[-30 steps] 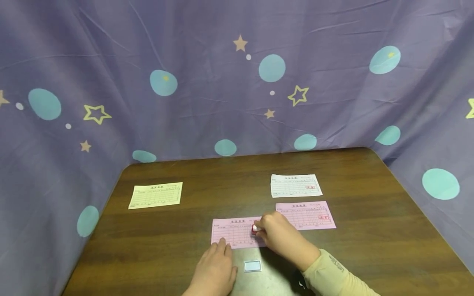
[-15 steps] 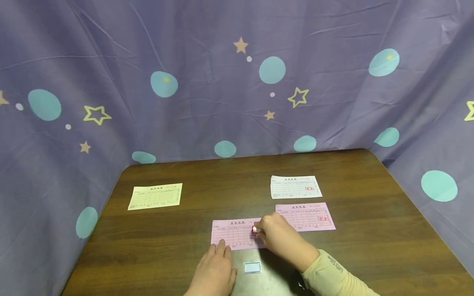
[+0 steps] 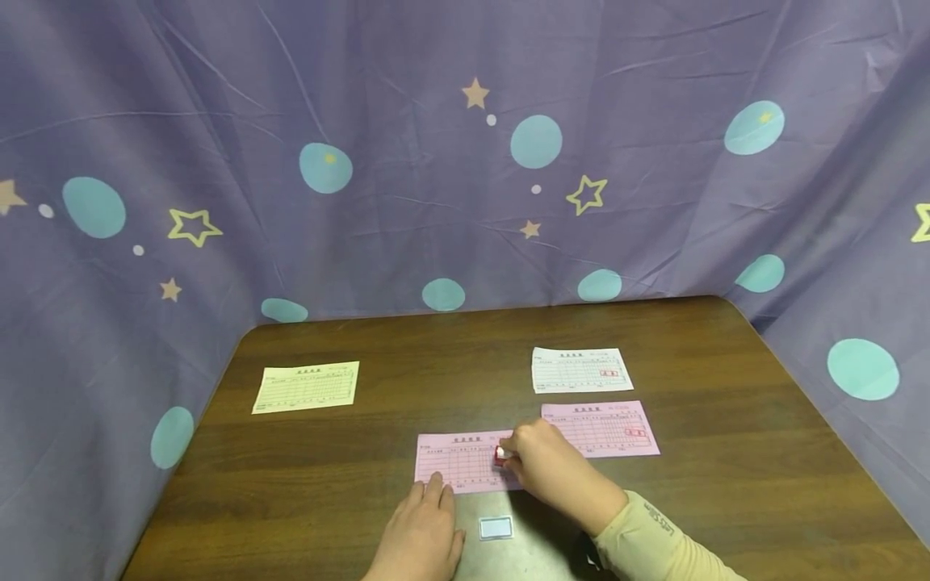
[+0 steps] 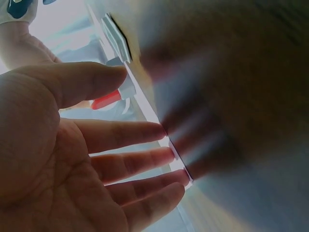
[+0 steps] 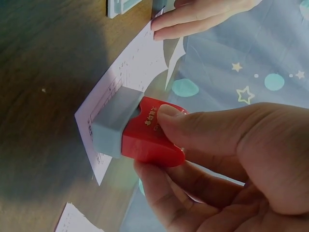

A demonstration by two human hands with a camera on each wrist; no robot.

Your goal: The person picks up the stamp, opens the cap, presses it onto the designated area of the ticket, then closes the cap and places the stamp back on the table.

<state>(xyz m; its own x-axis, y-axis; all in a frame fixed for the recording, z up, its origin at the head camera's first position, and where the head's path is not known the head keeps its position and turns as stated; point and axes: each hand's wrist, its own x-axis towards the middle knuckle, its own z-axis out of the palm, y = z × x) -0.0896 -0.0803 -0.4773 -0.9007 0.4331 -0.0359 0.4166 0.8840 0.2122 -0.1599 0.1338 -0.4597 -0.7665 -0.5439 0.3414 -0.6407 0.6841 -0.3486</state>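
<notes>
A pink printed slip lies near the front of the table, with the left hand resting its straight fingertips on the lower left edge. At the slip's right part, the right hand pinches a red and grey stamp between thumb and fingers. In the right wrist view the stamp's grey base is down at the paper; its underside is hidden. Just in front of the slip, between the hands, sits a small light-blue rectangular pad with a pale rim.
A second pink slip and a white slip, each with a red stamped mark, lie to the right. A yellow slip lies at the left on the brown wooden table. A purple patterned curtain surrounds the table's back and sides.
The head view has shifted slightly, so everything appears a little lower. Both hands and the stamp stay in the same places on the pink slip.
</notes>
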